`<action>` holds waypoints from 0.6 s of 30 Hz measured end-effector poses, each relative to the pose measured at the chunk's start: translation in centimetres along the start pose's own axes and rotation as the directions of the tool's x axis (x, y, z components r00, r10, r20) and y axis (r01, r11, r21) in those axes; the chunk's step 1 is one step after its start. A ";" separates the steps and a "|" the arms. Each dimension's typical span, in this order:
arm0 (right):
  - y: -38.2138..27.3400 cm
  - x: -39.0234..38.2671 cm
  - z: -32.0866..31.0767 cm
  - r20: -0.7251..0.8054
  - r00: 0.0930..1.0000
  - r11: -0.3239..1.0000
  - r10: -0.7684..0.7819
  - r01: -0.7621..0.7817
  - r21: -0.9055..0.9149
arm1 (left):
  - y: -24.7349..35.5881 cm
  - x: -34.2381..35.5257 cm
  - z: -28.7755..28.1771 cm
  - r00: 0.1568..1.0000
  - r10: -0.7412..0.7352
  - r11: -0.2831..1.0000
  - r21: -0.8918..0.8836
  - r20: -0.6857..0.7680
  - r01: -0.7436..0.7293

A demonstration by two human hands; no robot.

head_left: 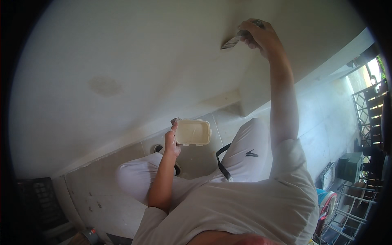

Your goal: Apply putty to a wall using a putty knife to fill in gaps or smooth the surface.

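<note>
My right hand (257, 36) is raised high at the wall, fingers closed round the handle of a putty knife (231, 42). Its flat blade, streaked with white, points left, and the tip lies at or very near the wall surface. Lower down, my left hand (171, 141) grips the left side of a cream plastic tub (193, 143), open at the top. Pale paste (192, 131) shows inside it. A small greyish piece (175, 121) sticks out by the left fingers; its kind is unclear. White smears mark that hand.
The pale wall (163, 53) carries a darker round patch (105, 85) and has a corner to the right. My bent legs (249, 151) are over the tiled floor (110, 183). A metal rack (347, 210), a blue bucket (324, 198) and a green box (350, 166) stand at right.
</note>
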State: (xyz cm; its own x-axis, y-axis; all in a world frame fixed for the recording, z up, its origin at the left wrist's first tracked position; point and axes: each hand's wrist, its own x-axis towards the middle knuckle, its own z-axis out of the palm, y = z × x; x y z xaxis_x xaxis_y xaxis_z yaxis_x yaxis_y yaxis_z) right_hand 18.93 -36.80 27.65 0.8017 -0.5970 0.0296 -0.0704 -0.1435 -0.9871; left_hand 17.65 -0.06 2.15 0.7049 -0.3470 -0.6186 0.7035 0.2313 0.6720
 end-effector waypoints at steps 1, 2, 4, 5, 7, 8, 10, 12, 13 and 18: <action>0.0 0.4 0.0 0.000 1.000 1.000 -0.002 0.002 0.000 | 0.0 0.1 0.0 1.000 0.013 1.000 -0.006 0.022 -0.013; 0.0 0.8 -0.1 0.002 1.000 1.000 -0.011 0.011 0.005 | -0.1 0.1 -0.1 1.000 0.014 1.000 -0.007 0.023 -0.014; 0.0 1.0 0.0 0.006 1.000 1.000 -0.020 0.019 0.010 | 0.2 -0.2 0.1 1.000 0.013 1.000 0.010 0.009 -0.013; 0.0 1.1 -0.1 -0.004 1.000 1.000 -0.020 0.020 0.006 | 0.2 -0.2 0.1 1.000 0.013 1.000 0.009 0.008 -0.014; -0.3 1.2 -0.3 -0.012 1.000 1.000 -0.025 0.025 0.002 | 0.1 -0.2 0.1 1.000 0.017 1.000 0.016 0.003 -0.017; -0.4 1.3 -0.6 -0.023 0.999 1.000 -0.026 0.026 0.003 | 0.0 0.0 -0.1 1.000 0.019 1.000 0.015 0.003 -0.019; -0.8 1.3 -0.5 -0.032 0.999 1.000 -0.026 0.026 0.006 | -0.2 0.3 -0.4 1.000 0.016 1.000 -0.003 0.021 -0.016; -1.2 1.3 -0.5 -0.016 0.999 0.999 -0.032 0.032 -0.021 | -0.2 0.4 -0.6 0.999 0.016 1.000 -0.001 0.030 -0.016; -1.4 1.4 -0.5 -0.017 0.999 0.999 -0.032 0.032 -0.023 | -0.1 0.4 -0.4 0.999 0.014 1.000 0.001 0.040 -0.014; -2.0 1.5 -0.5 -0.027 0.999 0.997 -0.046 0.045 -0.056 | 0.2 0.1 -0.1 1.000 0.007 1.000 0.018 0.015 -0.007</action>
State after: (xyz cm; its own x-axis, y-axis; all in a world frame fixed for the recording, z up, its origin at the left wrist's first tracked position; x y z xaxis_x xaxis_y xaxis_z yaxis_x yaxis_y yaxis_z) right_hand 19.97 -37.77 29.70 0.7879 -0.6107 0.0793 -0.0679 -0.2140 -0.9745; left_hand 17.84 0.07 2.14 0.7085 -0.3592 -0.6074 0.6965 0.2177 0.6837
